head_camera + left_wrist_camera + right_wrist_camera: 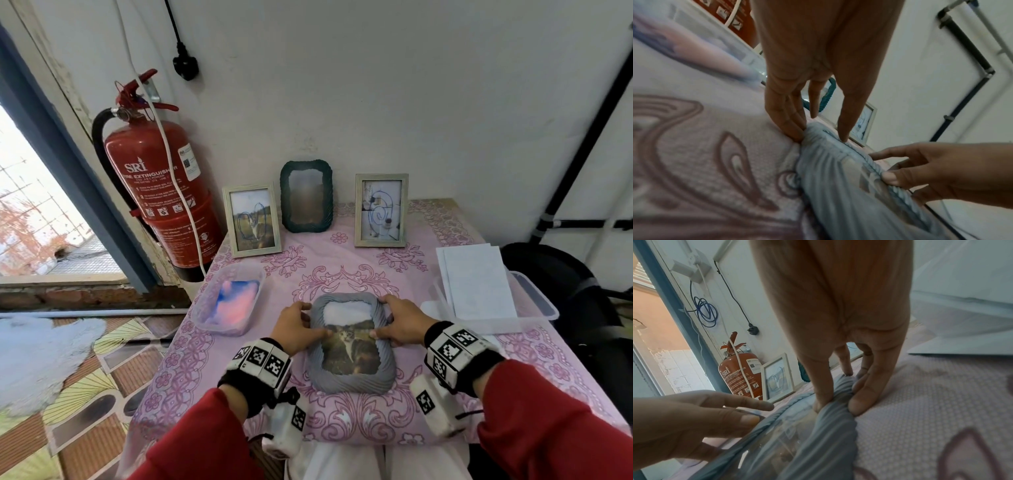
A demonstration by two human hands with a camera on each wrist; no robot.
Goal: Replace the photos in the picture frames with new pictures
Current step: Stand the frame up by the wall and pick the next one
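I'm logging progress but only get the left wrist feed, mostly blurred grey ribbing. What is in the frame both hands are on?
Observer: The grey ribbed frame lies flat on the pink tablecloth and holds a cat photo. The left hand and the right hand pinch its side rims.
Operator: Any replacement pictures close by?
Observer: A clear tub to the frame's left holds something pink and blue, too blurred to name.
Operator: And on the right?
Observer: White sheets lie on a clear container. I cannot tell what is printed on them.
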